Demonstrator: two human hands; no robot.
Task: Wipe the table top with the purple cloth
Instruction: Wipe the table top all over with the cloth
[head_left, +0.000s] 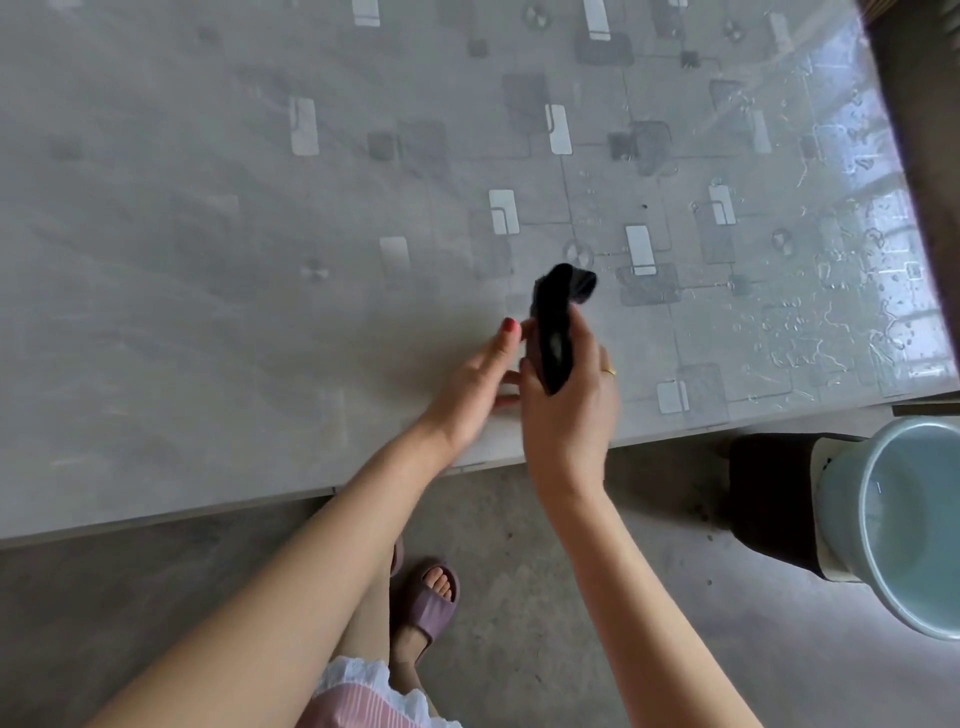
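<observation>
While I look down past a pink striped garment with a white frilled hem (358, 691), I see a foot in a mauve rubber slide sandal (426, 603) standing on the grey concrete floor (519, 571). To my right on that floor sits a pale blue plastic bucket (904, 525) holding water, with a dark block-shaped object (774, 499) just beside it; I cannot tell what that object is.

Both bare forearms reach up over the near edge of the table. My right hand (571, 395) is curled round a dark bunched cloth (556, 322), which looks almost black from here; it is clasped in the fingers and stands up out of the fist, its top end flopping over above the table surface. A gold ring shows on one finger. My left hand (478, 379) lies just beside it with fingers extended and relaxed, red-painted fingertips reaching toward the cloth near its lower part; whether they touch it I cannot tell.

Beyond the hands stretches the grey table top with its glossy patterned cover of pale and dark rounded rectangles (260, 208). The far right part is wet, beaded with droplets and reflecting bright window light.
</observation>
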